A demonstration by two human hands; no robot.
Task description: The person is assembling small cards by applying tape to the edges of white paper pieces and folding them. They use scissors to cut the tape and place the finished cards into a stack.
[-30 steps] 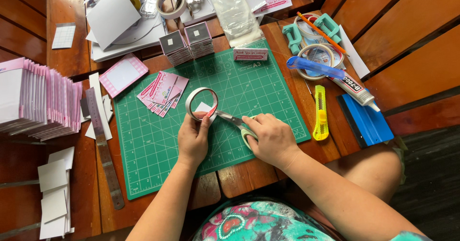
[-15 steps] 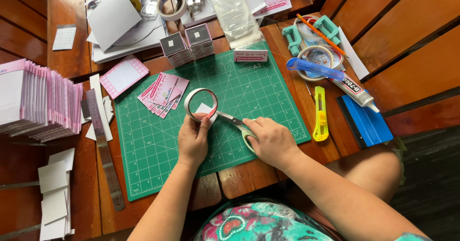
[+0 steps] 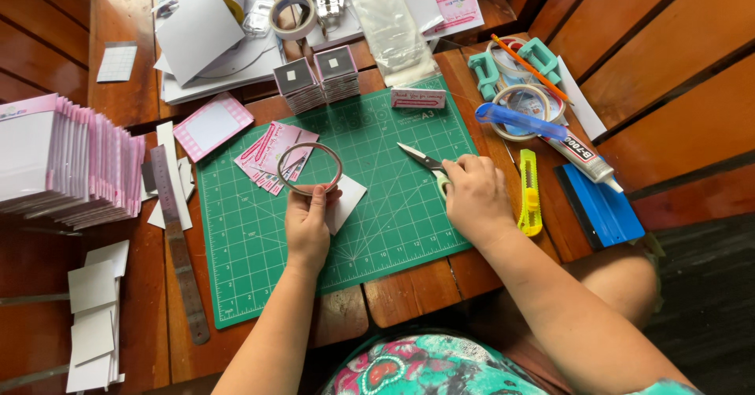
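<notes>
Green mat [image 3: 259, 246]: carries both hands.
Left hand [image 3: 307, 226]: fingers pinch tape roll [image 3: 310, 169] upright, white card [image 3: 344, 200] beneath.
Right hand [image 3: 474, 198]: fingers closed on scissors [image 3: 422, 160], blades pointing up-left toward roll, apart.

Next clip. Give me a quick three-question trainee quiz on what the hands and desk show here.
1. True or false: the left hand holds a tape roll and a white card above the green cutting mat.
2. What does the right hand hold? A) yellow knife B) scissors C) glue tube
3. Fill in: the yellow knife lies to the ____ of the mat.

Key
1. True.
2. B, the scissors, blades pointing up and left over the mat.
3. Right, on the wooden table, beside the right hand.
</notes>
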